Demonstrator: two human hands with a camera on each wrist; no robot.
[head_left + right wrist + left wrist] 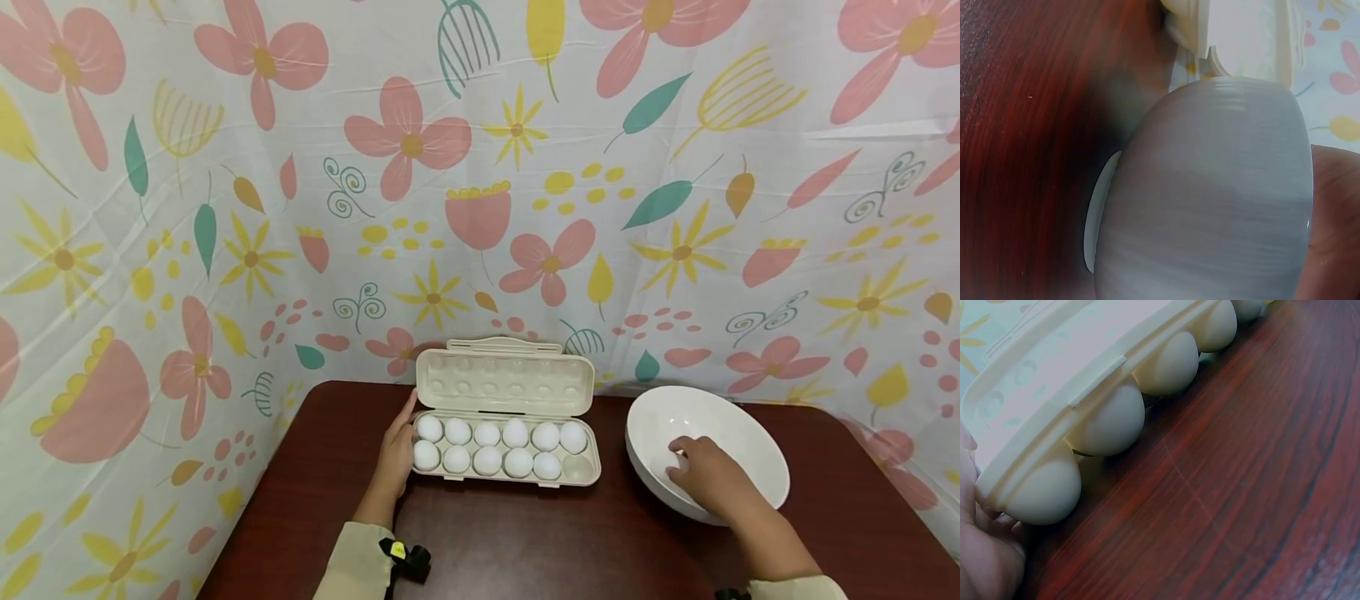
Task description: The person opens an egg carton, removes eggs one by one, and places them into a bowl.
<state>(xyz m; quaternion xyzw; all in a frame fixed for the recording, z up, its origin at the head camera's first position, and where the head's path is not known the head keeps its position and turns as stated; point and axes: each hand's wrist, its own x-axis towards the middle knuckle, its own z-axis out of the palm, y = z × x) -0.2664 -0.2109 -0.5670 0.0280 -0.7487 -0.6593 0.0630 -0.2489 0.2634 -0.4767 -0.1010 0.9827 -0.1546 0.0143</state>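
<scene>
A cream egg carton (507,481) lies with its lid (505,382) raised at the back. White eggs (487,461) fill its two rows except the front right cup (576,467), which holds none. Along the carton's left end rests my left hand (393,458), a finger stretched toward the lid; its other fingers are partly hidden. To the right, my right hand (708,475) reaches over the near rim into a white bowl (757,450), with thumb and fingers bent toward each other. Something whitish shows between them, but whether it is an egg or the bowl's wall cannot be told.
A dark red-brown table (510,542) bears the carton and the bowl. Behind and to the left hangs a flowered cloth (480,167), close to the carton's lid. In the right wrist view, the bowl's outer wall (1210,187) hides most of my right hand.
</scene>
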